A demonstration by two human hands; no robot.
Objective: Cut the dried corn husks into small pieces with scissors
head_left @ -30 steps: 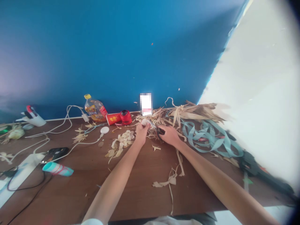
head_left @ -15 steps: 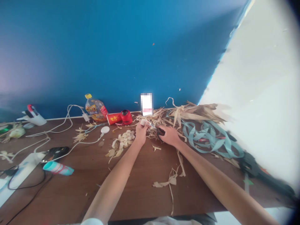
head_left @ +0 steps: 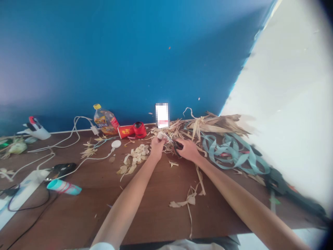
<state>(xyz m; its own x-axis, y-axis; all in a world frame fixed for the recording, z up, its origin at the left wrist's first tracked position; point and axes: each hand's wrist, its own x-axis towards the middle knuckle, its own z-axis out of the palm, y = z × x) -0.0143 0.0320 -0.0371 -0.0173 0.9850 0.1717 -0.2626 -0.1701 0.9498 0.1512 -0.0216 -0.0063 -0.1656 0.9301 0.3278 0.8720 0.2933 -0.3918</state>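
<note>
My right hand is closed around the dark handles of a pair of scissors, whose blades point left toward my other hand. Between the fingertips of my left hand is a small pale piece of corn husk, right at the blades. Exactly where the blades meet the piece is too small to make out. Behind both hands lies a heap of dry husk scraps. To the left of my left hand is a pile of cut, petal-like husk pieces.
A lit phone stands against the blue wall. Left are a red can, a bottle, white cables and a turquoise roll. Dry husks, coiled pale-blue ribbon and a black glue gun lie right.
The scissor blades look slightly more spread at the husk piece, which has tilted a little. Both hands stay in nearly the same place.
</note>
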